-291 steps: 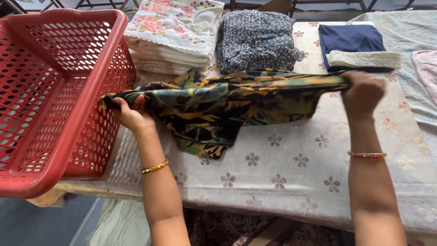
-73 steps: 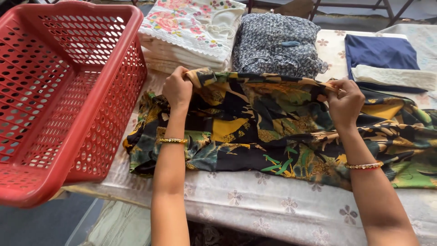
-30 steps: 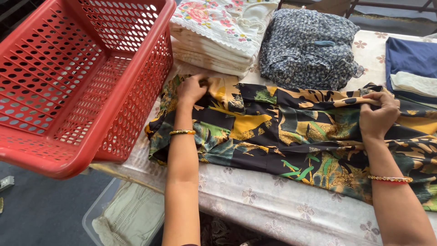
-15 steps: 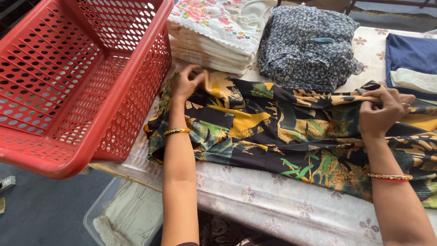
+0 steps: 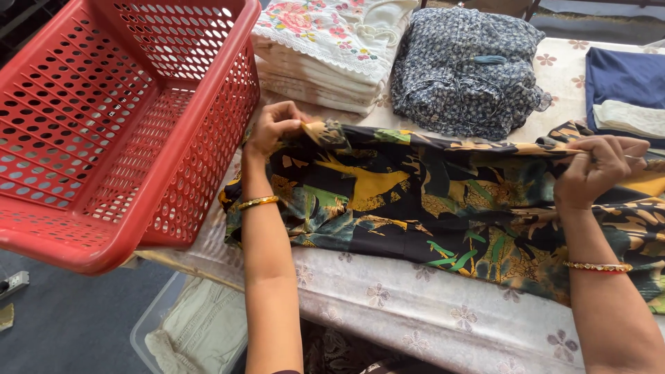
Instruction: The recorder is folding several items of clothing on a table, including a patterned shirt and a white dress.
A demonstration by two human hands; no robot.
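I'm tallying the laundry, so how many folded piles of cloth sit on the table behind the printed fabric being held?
3: a white floral stack by the red basket, a grey-blue speckled bundle in the middle, and a navy pile at the right edge. More may lie out of frame.

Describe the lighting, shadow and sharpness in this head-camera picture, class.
Head view: soft, even daylight without glare; the left hand and right hand pinch a sharply focused dark printed cloth; the floor beneath the red basket lies in shade.
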